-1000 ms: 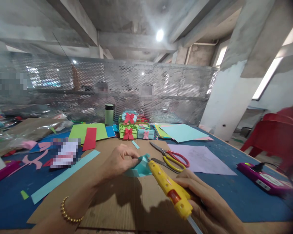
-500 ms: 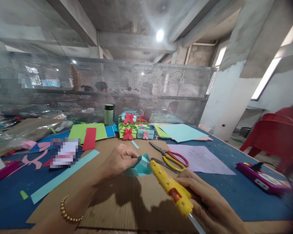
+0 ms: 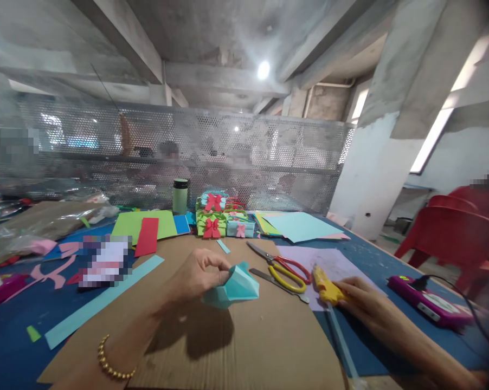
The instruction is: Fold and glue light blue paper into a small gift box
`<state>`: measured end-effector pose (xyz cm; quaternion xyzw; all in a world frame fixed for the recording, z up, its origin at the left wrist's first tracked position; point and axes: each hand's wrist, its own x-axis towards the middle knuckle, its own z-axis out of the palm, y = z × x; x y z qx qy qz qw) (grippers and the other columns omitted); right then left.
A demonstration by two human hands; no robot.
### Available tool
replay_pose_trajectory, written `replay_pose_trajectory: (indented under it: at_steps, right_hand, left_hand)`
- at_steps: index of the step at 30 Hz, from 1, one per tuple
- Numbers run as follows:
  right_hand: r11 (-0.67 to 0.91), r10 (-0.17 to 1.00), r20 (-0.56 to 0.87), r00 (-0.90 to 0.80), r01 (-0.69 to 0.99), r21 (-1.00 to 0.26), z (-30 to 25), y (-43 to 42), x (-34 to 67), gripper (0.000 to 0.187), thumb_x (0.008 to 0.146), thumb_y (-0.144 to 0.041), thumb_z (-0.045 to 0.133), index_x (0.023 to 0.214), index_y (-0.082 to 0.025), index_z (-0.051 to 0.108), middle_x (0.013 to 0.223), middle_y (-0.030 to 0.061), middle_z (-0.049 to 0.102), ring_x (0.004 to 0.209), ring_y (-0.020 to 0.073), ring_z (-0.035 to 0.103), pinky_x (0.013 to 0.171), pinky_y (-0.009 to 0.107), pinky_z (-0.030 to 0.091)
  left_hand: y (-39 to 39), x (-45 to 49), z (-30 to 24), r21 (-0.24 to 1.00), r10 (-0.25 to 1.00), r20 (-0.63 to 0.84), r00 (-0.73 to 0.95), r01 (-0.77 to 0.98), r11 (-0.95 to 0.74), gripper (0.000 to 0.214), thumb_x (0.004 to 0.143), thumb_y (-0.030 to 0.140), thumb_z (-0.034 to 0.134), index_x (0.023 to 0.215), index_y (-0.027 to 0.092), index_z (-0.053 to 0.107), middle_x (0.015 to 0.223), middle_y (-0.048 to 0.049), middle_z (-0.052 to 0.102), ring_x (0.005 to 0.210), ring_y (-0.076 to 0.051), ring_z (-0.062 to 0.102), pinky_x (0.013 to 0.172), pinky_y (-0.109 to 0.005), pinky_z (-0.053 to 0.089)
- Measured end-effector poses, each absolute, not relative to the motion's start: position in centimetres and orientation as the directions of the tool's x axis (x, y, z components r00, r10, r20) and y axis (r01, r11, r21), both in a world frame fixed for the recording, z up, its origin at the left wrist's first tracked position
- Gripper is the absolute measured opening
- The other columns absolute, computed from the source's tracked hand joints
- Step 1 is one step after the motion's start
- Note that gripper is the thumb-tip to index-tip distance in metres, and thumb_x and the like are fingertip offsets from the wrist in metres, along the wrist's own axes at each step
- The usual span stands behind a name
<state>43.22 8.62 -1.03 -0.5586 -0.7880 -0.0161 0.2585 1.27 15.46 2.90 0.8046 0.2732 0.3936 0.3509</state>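
Between thumb and fingertips, my left hand [image 3: 201, 276] pinches a folded turquoise paper piece [image 3: 242, 286], held just over the brown cardboard sheet [image 3: 264, 346]. My right hand [image 3: 366, 303] grips the handle of a yellow glue gun [image 3: 325, 286], with a clear glue stick [image 3: 342, 341] trailing from its back end. The gun is over the lilac paper [image 3: 338, 257], its nozzle pointing away from me. Scissors [image 3: 287, 273] with one red and one yellow handle lie between the two hands. The inside of the paper piece is partly hidden.
Finished paper boxes with bows [image 3: 212, 219] are stacked at the back beside a green bottle [image 3: 180, 196]. A long light-blue strip [image 3: 106, 300] lies left. Coloured sheets [image 3: 305, 225] sit back right. A purple power strip [image 3: 429, 303] with a cord lies at right.
My right hand has carried the glue gun away from the paper piece, to the right onto the lilac sheet. My left hand keeps the paper piece, now turned so its folded face shows.
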Motion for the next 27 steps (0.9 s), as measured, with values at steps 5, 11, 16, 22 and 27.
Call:
replay_pose_trajectory:
  at_steps: [5,11,16,22,27]
  right_hand:
    - [0.29,0.8,0.58,-0.152,0.945,-0.152,1.6,8.9,40.9,0.062,0.084,-0.069,0.057,0.106,-0.015,0.075,0.115,0.0222,0.069,0.098,0.0368,0.067,0.083,0.054,0.055]
    - [0.568,0.811,0.492,-0.317,0.631,-0.528,7.3,9.9,28.5,0.033,0.096,-0.045,0.055,0.09,-0.018,0.073,0.087,0.0054,0.072,0.081,0.0166,0.065,0.075,0.029,0.051]
    - [0.515,0.823,0.302,-0.481,0.408,-0.754,6.9,12.7,24.1,0.035,0.089,-0.049,0.064,0.082,-0.016,0.074,0.07,0.0007,0.065,0.068,0.012,0.055,0.064,0.025,0.043]
    - [0.358,0.84,0.216,-0.498,0.208,-0.91,5.5,13.0,24.2,0.043,0.081,-0.058,0.071,0.077,-0.016,0.074,0.066,-0.0006,0.06,0.066,0.0112,0.052,0.066,0.025,0.042]
    - [0.321,0.84,0.193,-0.508,0.176,-0.931,5.0,13.1,24.4,0.04,0.08,-0.054,0.073,0.078,-0.015,0.073,0.067,-0.0011,0.06,0.064,0.0102,0.05,0.063,0.024,0.04]
  left_hand:
    - [14.9,1.4,3.1,0.786,0.703,0.442,0.557,0.137,-0.602,0.025,0.081,0.036,0.065,0.072,0.014,0.074,0.068,-0.0055,0.069,0.066,-0.016,0.058,0.062,-0.026,0.042]
    - [14.4,1.4,3.0,0.747,0.694,0.452,0.56,0.188,-0.638,0.019,0.081,0.03,0.066,0.071,0.016,0.074,0.072,-0.0053,0.069,0.074,-0.017,0.058,0.07,-0.029,0.042]
    - [14.5,1.2,3.2,0.726,0.685,0.456,0.569,0.208,-0.656,0.023,0.082,0.033,0.065,0.07,0.016,0.074,0.071,-0.0058,0.07,0.075,-0.018,0.056,0.072,-0.031,0.042]
    - [14.6,1.3,3.3,0.699,0.688,0.443,0.574,0.26,-0.666,0.024,0.081,0.032,0.063,0.066,0.015,0.072,0.068,-0.0043,0.066,0.072,-0.017,0.056,0.07,-0.03,0.038]
    - [14.7,1.2,3.1,0.698,0.71,0.425,0.561,0.297,-0.652,0.025,0.082,0.033,0.063,0.066,0.016,0.072,0.068,-0.0041,0.066,0.073,-0.018,0.056,0.07,-0.03,0.038]
